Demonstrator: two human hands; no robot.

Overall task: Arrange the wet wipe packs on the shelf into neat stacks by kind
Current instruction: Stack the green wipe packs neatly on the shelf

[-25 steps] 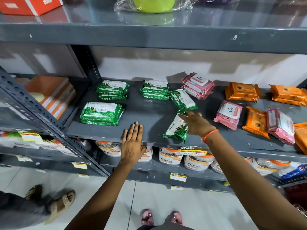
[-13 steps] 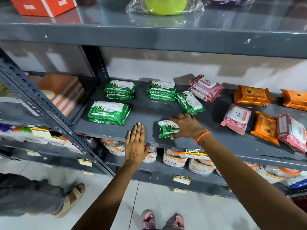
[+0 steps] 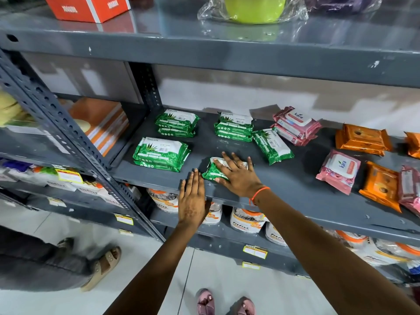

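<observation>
My right hand lies flat, fingers spread, on a green wet wipe pack near the front of the grey shelf. My left hand rests flat on the shelf's front edge just left of that pack, holding nothing. Three green stacks stand at the front left, back left and back middle. A single green pack lies tilted beside the back middle stack. Pink packs sit stacked at the back, with one loose. Orange packs lie to the right.
More orange and pink packs lie at the shelf's right end. Jars fill the shelf below. A red box and a bagged green bowl sit on the upper shelf. Another person's sandalled feet stand at the left.
My right hand has laid the green pack down flat and slid it left toward my left hand; its fingers now spread over the pack. My left hand has stayed put.
</observation>
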